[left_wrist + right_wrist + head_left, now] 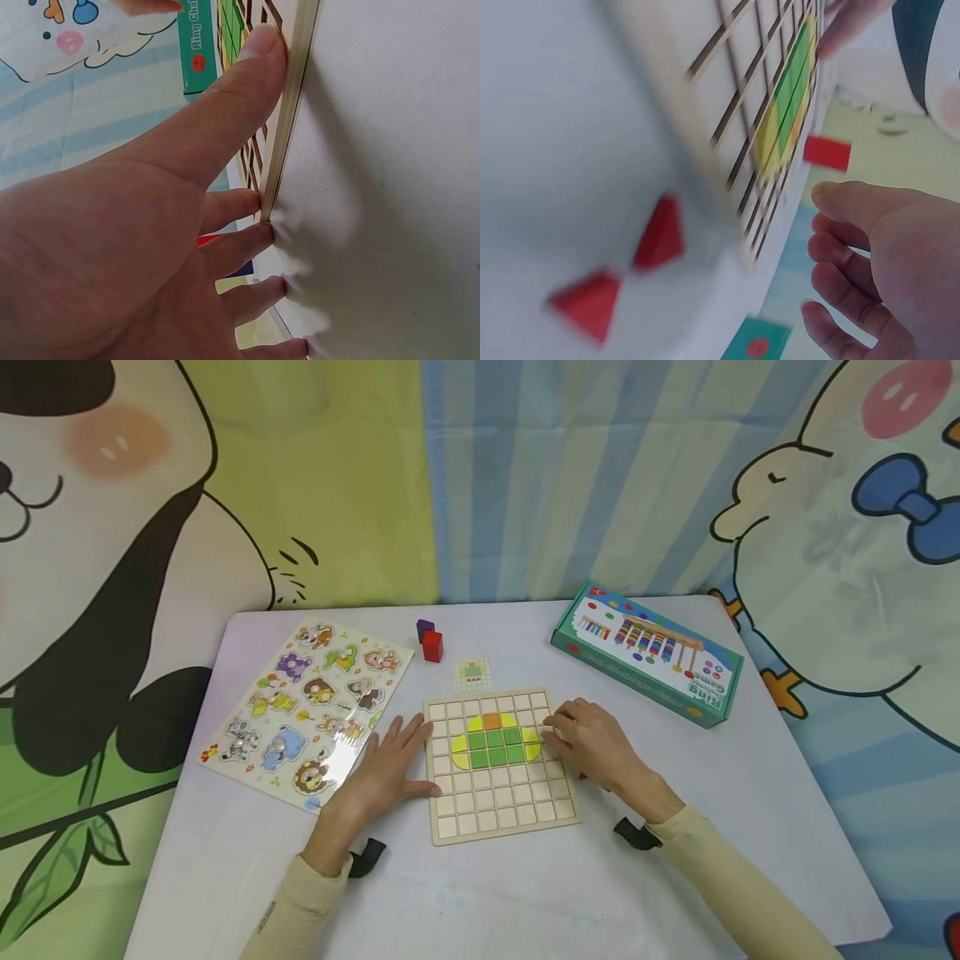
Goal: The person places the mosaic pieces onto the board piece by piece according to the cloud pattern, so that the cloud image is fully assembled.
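A wooden grid board lies on the white table, with green squares, yellow rounded pieces and one orange square set in it. My left hand spreads its fingers at the board's left side. Its thumb rests on the board's edge, as the left wrist view shows. Over the right edge hovers my right hand, fingers loosely bent; I see nothing in its grasp. Beneath it, two red triangular pieces lie on the table, mostly hidden in the head view.
Behind the board lies a small pattern card. A red cube and a purple block stand close by. An animal puzzle sheet is at the left, and a green toy box at the back right.
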{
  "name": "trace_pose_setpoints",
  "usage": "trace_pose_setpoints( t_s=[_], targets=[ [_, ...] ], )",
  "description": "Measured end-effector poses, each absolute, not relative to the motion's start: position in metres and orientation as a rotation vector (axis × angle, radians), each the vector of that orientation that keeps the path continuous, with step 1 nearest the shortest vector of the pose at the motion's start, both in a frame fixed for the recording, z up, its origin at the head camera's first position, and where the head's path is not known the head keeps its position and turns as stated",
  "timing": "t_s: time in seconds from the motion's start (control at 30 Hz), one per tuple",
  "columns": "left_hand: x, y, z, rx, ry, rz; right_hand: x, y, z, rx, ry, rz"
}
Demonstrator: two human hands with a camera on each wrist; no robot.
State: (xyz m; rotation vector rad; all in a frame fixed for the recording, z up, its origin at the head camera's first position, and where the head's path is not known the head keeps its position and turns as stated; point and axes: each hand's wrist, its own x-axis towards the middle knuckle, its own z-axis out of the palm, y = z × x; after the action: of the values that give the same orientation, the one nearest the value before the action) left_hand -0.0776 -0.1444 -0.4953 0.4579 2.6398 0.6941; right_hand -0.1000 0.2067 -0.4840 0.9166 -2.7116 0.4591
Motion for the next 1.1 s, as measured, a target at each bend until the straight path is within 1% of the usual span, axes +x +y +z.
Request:
trace_pose_setpoints(
  t_s=[0.23, 0.4, 0.63, 0.87, 1.1],
  targets=[
    [-0.078, -0.144, -0.495, 0.466, 2.639, 0.703, -0.088, 0.263, -0.489, 0.748, -2.744, 0.457],
    [-0.078, -0.145, -0.495, 0.467, 2.644, 0.692, -0.077, 0.289, -0.497, 0.716, -2.758, 0.452],
    [-0.077, -0.144, -0.494, 0.458, 2.639, 0.715, -0.060, 0.308, -0.503, 0.642, -2.847, 0.430],
    [-0.077, -0.145, -0.496, 0.457, 2.633, 0.700, -0.054, 0.322, -0.508, 0.602, -2.808, 0.408],
    [-0.076, -0.145, -0.492, 0.482, 2.646, 0.721, -0.052, 0.325, -0.512, 0.530, -2.880, 0.442]
  ],
)
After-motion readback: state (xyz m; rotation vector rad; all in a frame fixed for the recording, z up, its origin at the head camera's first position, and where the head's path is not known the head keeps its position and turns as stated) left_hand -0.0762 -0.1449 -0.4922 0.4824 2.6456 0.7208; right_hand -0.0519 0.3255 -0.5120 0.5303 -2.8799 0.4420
